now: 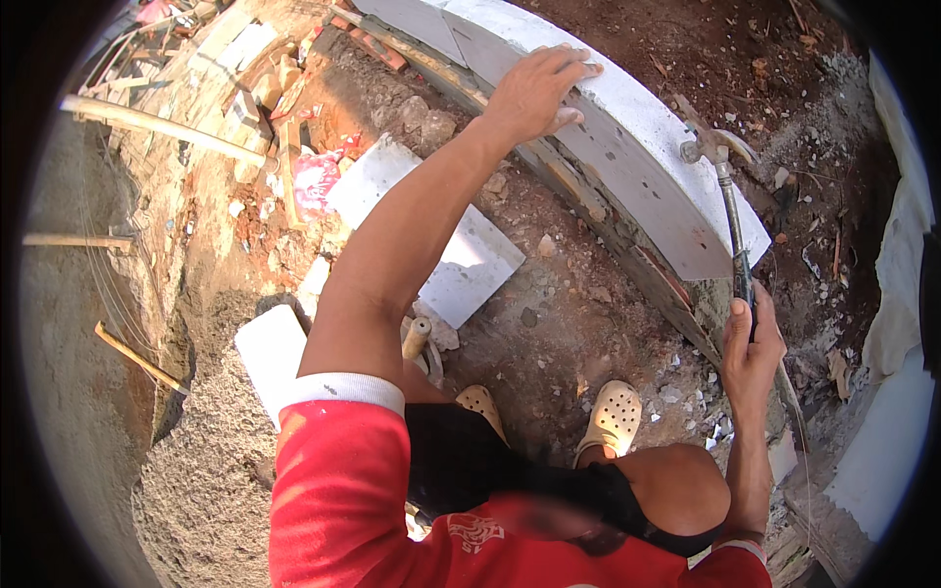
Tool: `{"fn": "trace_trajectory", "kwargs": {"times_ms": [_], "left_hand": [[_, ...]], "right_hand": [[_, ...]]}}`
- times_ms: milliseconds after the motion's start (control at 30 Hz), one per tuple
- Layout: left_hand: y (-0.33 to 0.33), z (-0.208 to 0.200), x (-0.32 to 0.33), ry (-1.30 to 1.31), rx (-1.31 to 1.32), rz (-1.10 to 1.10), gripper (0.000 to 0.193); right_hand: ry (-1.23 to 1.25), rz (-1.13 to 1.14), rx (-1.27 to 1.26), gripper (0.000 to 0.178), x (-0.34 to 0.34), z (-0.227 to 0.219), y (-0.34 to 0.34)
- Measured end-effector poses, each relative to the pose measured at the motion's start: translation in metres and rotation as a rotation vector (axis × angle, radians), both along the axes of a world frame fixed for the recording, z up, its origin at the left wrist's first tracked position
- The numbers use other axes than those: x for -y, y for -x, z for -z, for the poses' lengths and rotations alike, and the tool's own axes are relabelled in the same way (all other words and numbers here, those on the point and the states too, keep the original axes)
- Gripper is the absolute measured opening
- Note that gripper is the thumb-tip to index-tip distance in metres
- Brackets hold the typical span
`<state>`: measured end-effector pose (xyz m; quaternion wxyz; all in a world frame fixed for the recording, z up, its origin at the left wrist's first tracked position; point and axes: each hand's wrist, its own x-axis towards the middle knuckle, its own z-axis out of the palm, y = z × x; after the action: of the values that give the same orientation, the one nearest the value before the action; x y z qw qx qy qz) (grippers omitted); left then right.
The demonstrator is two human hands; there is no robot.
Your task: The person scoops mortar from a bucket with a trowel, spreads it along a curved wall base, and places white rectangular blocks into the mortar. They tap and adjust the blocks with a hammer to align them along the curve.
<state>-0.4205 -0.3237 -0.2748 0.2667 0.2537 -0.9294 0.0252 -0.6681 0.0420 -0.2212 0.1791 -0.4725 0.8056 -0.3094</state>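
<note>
A row of white masonry blocks (627,162) curves from the top middle down to the right, set on a rough base (598,201). My left hand (539,93) lies on the top edge of the blocks, fingers stretched over it. My right hand (753,343) is wrapped round the black grip of a claw hammer (732,211), just beyond the near end of the row. The hammer's metal head (708,147) is over the top face of the end block; I cannot tell whether it touches it.
A white slab (480,260) lies on the ground left of the row, with another white piece (272,353) nearer me. Wooden poles (162,127), broken bricks and a red-and-white bag (319,181) are at the left. Dark soil (676,49) lies behind the blocks, a pale sheet (897,216) at the right.
</note>
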Motion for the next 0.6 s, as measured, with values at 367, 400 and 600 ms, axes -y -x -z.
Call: {"fn": "trace_trajectory", "kwargs": {"times_ms": [367, 400, 600], "left_hand": [[0.005, -0.014, -0.008, -0.01, 0.013, 0.005, 0.078], [0.006, -0.014, -0.009, 0.027, 0.001, 0.014, 0.08], [0.009, -0.012, -0.011, -0.011, 0.014, -0.025, 0.086]], "right_hand": [[0.181, 0.031, 0.72, 0.047, 0.005, -0.047, 0.007], [0.197, 0.046, 0.771, 0.047, 0.019, -0.063, 0.02], [-0.012, -0.109, 0.613, 0.056, 0.207, -0.027, 0.106]]}}
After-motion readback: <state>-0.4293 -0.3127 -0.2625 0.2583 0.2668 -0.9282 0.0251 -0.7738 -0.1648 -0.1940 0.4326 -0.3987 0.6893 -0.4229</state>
